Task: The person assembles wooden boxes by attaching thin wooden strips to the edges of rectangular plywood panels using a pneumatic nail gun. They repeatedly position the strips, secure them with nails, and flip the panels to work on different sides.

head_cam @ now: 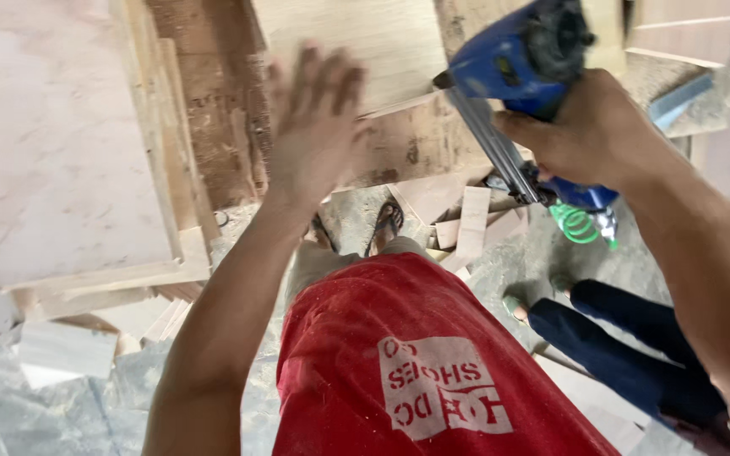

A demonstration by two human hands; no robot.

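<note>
My right hand [589, 135] grips a blue pneumatic nail gun [517, 67], its grey metal magazine slanting down to the right and a green coiled air hose [580, 224] hanging below it. My left hand [314, 122] is raised with fingers spread and holds nothing; it is blurred, hovering over a plywood sheet [356, 42] and dark wooden boards. Below me I see my red shirt [399, 355] and my sandalled foot [386, 219] on the floor.
A large pale plywood panel [52, 143] with wooden edge strips lies at the left. Offcuts of wood [471, 219] litter the grey concrete floor. Another person's legs in dark blue trousers [627, 346] stand at the right. Light boards lean at the upper right.
</note>
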